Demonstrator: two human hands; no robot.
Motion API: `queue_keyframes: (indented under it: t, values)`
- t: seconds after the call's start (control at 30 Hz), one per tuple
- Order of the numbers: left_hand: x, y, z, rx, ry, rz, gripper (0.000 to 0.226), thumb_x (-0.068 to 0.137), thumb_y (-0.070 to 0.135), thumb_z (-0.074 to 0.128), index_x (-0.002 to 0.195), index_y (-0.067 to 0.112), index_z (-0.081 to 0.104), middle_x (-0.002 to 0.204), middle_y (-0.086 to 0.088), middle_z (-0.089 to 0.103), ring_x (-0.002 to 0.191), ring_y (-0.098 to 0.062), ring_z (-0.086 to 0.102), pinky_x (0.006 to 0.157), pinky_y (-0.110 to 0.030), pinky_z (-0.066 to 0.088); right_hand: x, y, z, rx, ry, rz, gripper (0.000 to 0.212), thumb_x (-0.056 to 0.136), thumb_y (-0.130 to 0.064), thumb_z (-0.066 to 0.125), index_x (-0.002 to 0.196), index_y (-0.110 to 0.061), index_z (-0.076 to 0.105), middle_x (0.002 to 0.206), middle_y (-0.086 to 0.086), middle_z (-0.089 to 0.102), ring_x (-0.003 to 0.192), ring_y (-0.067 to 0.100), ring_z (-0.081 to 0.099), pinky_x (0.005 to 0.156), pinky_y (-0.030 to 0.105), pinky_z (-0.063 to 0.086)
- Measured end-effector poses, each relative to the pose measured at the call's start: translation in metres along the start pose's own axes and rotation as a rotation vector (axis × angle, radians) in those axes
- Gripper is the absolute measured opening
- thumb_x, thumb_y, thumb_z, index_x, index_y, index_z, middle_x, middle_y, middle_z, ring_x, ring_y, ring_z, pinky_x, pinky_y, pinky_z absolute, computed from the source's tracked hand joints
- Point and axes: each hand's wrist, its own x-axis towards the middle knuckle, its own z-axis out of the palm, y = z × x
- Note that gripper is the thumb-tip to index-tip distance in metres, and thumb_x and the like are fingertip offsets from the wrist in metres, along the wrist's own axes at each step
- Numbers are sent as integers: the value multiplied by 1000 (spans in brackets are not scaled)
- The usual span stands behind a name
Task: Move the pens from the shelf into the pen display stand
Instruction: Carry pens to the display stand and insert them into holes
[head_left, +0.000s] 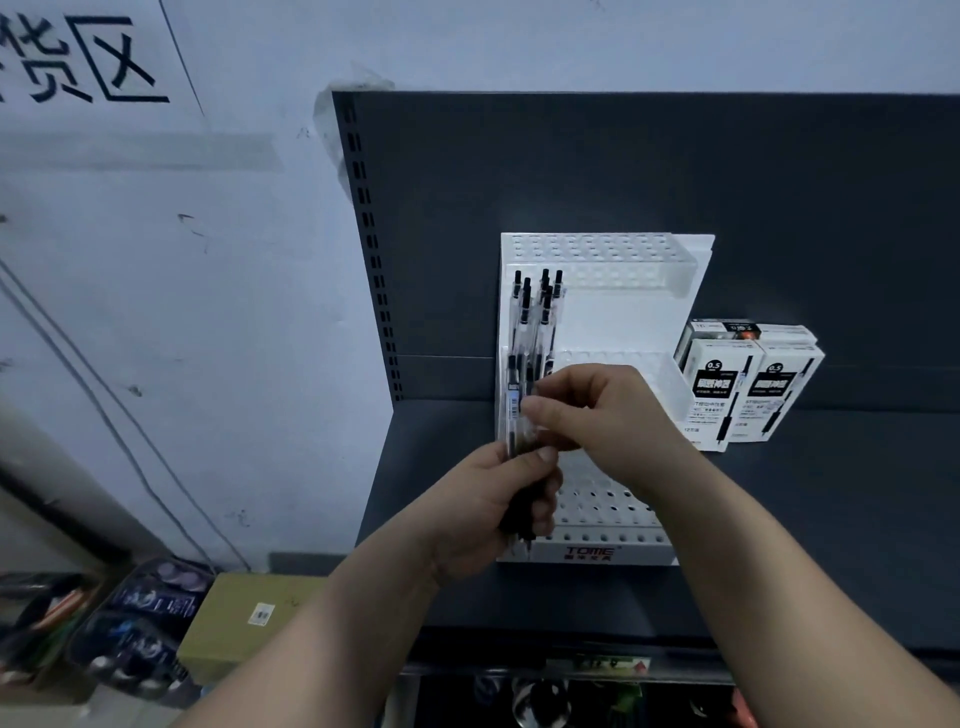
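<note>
Left hand (493, 504): your fingers are curled round a bundle of pens (525, 338), held upright before the stand's left side.
Right hand (597, 410): your thumb and fingertips pinch one pen of the bundle, just above the left fist.
Pen display stand (623, 317): white and tiered, on the dark shelf (831, 519); the holes in view look unfilled.
Step in hand: likely drawing one pen free. Ease the left grip slightly, lift straight up, then seat it tip-down in one hole.
Pen boxes (748, 384): just right of the stand; keep your arm off them.
</note>
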Motion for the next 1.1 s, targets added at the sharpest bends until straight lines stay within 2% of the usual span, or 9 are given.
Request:
queue_keyframes:
  t: [0.1, 0.2, 0.37, 0.43, 0.7, 0.83, 0.93, 1.0, 1.1]
  values:
    - [1, 1, -4, -46, 26, -4, 34, 97, 12, 42, 126, -2, 51, 71, -6, 56, 61, -15, 52, 58, -27, 45, 0, 0, -4, 60, 16, 6, 11, 86, -1, 65, 78, -7, 66, 60, -3, 66, 56, 12, 66, 61, 25, 57]
    - [1, 2, -5, -94, 66, 14, 32, 98, 13, 41, 123, -3, 54, 78, -11, 64, 67, -19, 62, 64, -30, 53, 0, -5, -10, -15, 62, -19, 13, 87, -4, 64, 78, -11, 69, 63, 0, 67, 59, 11, 63, 61, 22, 54]
    - [4, 4, -14, -225, 242, 66, 28, 100, 14, 39, 116, 2, 60, 90, -15, 69, 81, -25, 68, 79, -39, 56, 26, -38, -38, -10, 510, -288, 11, 85, -9, 69, 81, -19, 71, 62, -5, 69, 62, 8, 65, 67, 25, 57]
    - [3, 6, -18, -229, 261, 81, 28, 100, 14, 39, 114, 3, 61, 88, -14, 69, 80, -25, 67, 80, -39, 56, 40, -44, -38, -63, 572, -354, 6, 84, -11, 69, 87, -14, 73, 69, -2, 70, 67, 10, 67, 72, 29, 58]
    - [-2, 7, -22, -216, 227, 75, 27, 100, 15, 41, 113, 5, 62, 89, -14, 70, 80, -25, 67, 81, -40, 56, 67, -8, -15, -302, 496, -298, 7, 86, -17, 67, 90, -16, 72, 78, 1, 71, 79, 19, 69, 80, 42, 56]
    - [-4, 8, -22, -140, 210, 61, 27, 100, 19, 41, 115, 8, 61, 79, -11, 67, 63, -20, 63, 62, -34, 58, 65, 14, -7, -293, 444, -216, 5, 86, -21, 68, 85, -18, 72, 75, 5, 71, 77, 22, 69, 76, 45, 57]
    - [-4, 7, -22, -57, 196, 42, 26, 99, 21, 42, 113, 9, 61, 64, -3, 55, 45, -11, 41, 44, -23, 38, 58, 16, -10, -324, 444, -185, 8, 87, -21, 68, 93, -18, 72, 76, 1, 70, 75, 19, 68, 77, 41, 57]
    - [-4, 8, -21, -60, 157, 22, 26, 97, 22, 41, 107, 8, 59, 60, -2, 47, 44, -11, 31, 44, -22, 28, 44, 16, -12, -336, 481, -184, 13, 88, -22, 66, 99, -17, 71, 77, -7, 66, 74, 9, 63, 76, 33, 55]
    - [-3, 9, -17, -90, 95, -21, 26, 90, 26, 34, 92, 11, 55, 60, -3, 41, 47, -13, 28, 48, -25, 23, 13, 11, -2, -277, 368, -203, 4, 88, -22, 66, 87, -22, 70, 75, -8, 67, 66, 4, 60, 63, 20, 51]
